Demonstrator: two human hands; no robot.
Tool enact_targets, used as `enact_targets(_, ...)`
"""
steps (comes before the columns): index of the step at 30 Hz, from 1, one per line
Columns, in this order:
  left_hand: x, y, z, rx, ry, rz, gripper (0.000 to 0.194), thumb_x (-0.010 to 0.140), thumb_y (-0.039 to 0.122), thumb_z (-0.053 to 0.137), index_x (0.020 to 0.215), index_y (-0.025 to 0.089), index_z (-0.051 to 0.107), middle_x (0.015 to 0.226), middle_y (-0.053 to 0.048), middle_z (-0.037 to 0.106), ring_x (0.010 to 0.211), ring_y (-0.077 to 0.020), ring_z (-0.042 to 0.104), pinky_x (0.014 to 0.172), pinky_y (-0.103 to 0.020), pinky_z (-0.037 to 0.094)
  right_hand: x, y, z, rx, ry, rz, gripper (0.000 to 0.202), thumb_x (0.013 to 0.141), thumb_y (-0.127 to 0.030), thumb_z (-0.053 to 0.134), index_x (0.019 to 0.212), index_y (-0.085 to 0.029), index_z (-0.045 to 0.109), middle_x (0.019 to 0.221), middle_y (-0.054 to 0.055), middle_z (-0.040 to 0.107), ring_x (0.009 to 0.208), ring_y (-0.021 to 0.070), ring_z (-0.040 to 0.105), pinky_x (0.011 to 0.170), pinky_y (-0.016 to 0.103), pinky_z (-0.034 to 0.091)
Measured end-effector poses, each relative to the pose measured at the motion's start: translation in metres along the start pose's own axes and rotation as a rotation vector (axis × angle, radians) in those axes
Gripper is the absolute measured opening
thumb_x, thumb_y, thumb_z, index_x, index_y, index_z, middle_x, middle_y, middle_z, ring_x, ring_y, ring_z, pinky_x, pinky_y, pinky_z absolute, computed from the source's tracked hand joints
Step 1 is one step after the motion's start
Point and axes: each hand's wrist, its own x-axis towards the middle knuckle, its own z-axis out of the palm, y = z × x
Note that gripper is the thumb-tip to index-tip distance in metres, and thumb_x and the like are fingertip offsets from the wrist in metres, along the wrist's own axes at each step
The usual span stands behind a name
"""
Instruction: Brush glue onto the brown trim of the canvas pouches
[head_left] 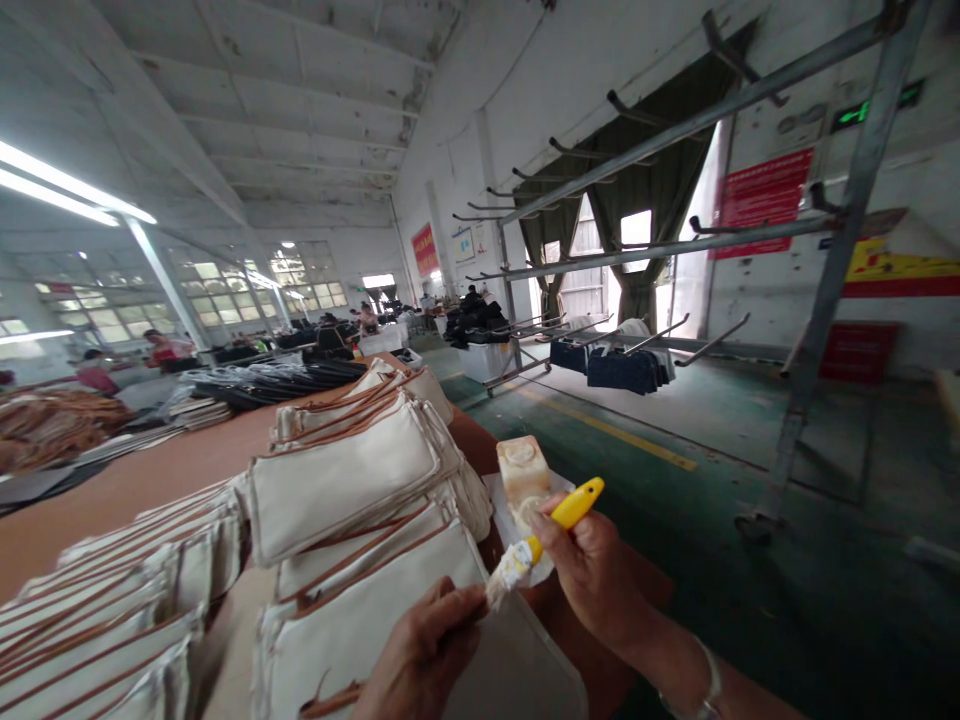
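Note:
My right hand point(592, 570) grips a paintbrush with a yellow handle point(576, 503). Its bristles point(504, 575), crusted with white matter, point down and left. My left hand point(427, 650) is closed in a pinch right at the bristle tips; what its fingers hold is hidden. Below both hands lies a cream bag piece point(375, 590) with brown edging. A thin brown strap point(334, 698) lies beside my left hand. Past my right hand, a stained, pale plastic container point(523, 468) stands at the table's edge, partly covered by my fingers.
Cream pieces with brown trim lie in a stack point(345, 470) and an overlapping row point(112, 600) on the brown table point(217, 450). A metal rack point(814, 360) with prongs stands right, holding dark blue bags point(622, 368). Several people work far off at left.

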Motion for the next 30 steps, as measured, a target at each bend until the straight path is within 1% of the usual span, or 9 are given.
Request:
enact_targets(4, -0.005, -0.002, 0.003, -0.082, -0.005, -0.015, 0.022, 0.088, 0.041, 0.059, 0.085, 0.022, 0.071, 0.077, 0.001, 0.054, 0.071, -0.0135, 0.058, 0.062, -0.019, 0.047, -0.001, -0.002, -0.003, -0.004, 0.041, 0.044, 0.038, 0.094, -0.053, 0.058, 0.083, -0.017, 0.064, 0.067, 0.003, 0.058, 0.059, 0.0190, 0.052, 0.054, 0.027, 0.041)
enact_targets(8, -0.007, -0.004, 0.005, -0.109, -0.026, -0.016, 0.034, 0.089, 0.051, 0.057, 0.086, 0.022, 0.074, 0.075, 0.000, 0.054, 0.066, -0.0121, 0.056, 0.059, -0.019, 0.044, -0.006, -0.003, -0.001, 0.023, -0.018, 0.020, 0.035, 0.094, -0.050, 0.059, 0.083, -0.017, 0.063, 0.071, 0.003, 0.059, 0.064, 0.0192, 0.054, 0.061, 0.027, 0.045)
enact_targets(12, -0.009, -0.011, 0.012, 0.011, 0.128, -0.031, 0.042, 0.091, 0.053, 0.052, 0.075, 0.020, 0.073, 0.071, 0.000, 0.056, 0.064, -0.0128, 0.056, 0.059, -0.020, 0.043, -0.003, 0.001, -0.004, 0.012, 0.008, 0.017, 0.036, 0.092, -0.050, 0.061, 0.081, -0.016, 0.063, 0.070, 0.003, 0.058, 0.064, 0.0190, 0.053, 0.058, 0.026, 0.044)
enact_targets(16, -0.007, -0.020, 0.022, 0.256, 0.259, -0.049, 0.031, 0.093, 0.046, 0.050, 0.092, 0.024, 0.071, 0.086, -0.003, 0.065, 0.075, -0.0165, 0.063, 0.068, -0.024, 0.048, 0.001, 0.007, -0.022, 0.049, 0.088, 0.046, 0.036, 0.093, -0.049, 0.062, 0.079, -0.016, 0.061, 0.064, -0.001, 0.050, 0.057, 0.0151, 0.045, 0.051, 0.024, 0.038)
enact_targets(18, -0.001, -0.024, 0.031, 0.378, 0.227, -0.064, 0.025, 0.094, 0.038, 0.049, 0.098, 0.024, 0.070, 0.095, -0.005, 0.068, 0.088, -0.0201, 0.065, 0.077, -0.029, 0.049, 0.000, 0.014, -0.031, 0.102, 0.133, 0.073, 0.035, 0.093, -0.048, 0.062, 0.078, -0.016, 0.060, 0.060, -0.003, 0.044, 0.053, 0.0129, 0.038, 0.047, 0.023, 0.032)
enact_targets(20, 0.007, -0.027, 0.046, 0.476, 0.134, -0.087, 0.023, 0.093, 0.030, 0.049, 0.099, 0.025, 0.069, 0.099, -0.006, 0.069, 0.096, -0.0230, 0.063, 0.083, -0.033, 0.047, -0.003, 0.022, -0.038, 0.195, 0.172, 0.121, 0.033, 0.094, -0.047, 0.063, 0.081, -0.017, 0.058, 0.057, -0.006, 0.036, 0.050, 0.0111, 0.031, 0.045, 0.023, 0.027)
enact_targets(24, 0.024, -0.035, 0.084, 0.595, -0.078, -0.180, 0.032, 0.089, 0.030, 0.052, 0.118, 0.030, 0.065, 0.114, -0.006, 0.067, 0.109, -0.0270, 0.059, 0.091, -0.039, 0.043, -0.012, 0.040, -0.047, 0.301, 0.252, 0.181, 0.033, 0.090, -0.047, 0.069, 0.082, -0.018, 0.057, 0.054, -0.008, 0.032, 0.046, 0.0093, 0.025, 0.042, 0.022, 0.022)
enact_targets(27, 0.033, -0.041, 0.107, 0.637, -0.104, -0.268, 0.042, 0.091, 0.033, 0.050, 0.132, 0.031, 0.058, 0.130, -0.008, 0.061, 0.124, -0.0298, 0.051, 0.101, -0.043, 0.036, -0.018, 0.054, -0.055, 0.289, 0.286, 0.197, 0.034, 0.088, -0.048, 0.072, 0.082, -0.017, 0.058, 0.053, -0.008, 0.034, 0.045, 0.0085, 0.026, 0.041, 0.021, 0.022)
enact_targets(30, 0.039, -0.048, 0.117, 0.613, -0.084, -0.301, 0.041, 0.094, 0.032, 0.044, 0.132, 0.028, 0.057, 0.132, -0.010, 0.061, 0.127, -0.0296, 0.050, 0.104, -0.042, 0.035, -0.022, 0.066, -0.064, 0.292, 0.313, 0.237, 0.035, 0.088, -0.048, 0.072, 0.082, -0.017, 0.059, 0.053, -0.008, 0.034, 0.045, 0.0080, 0.026, 0.040, 0.021, 0.020)
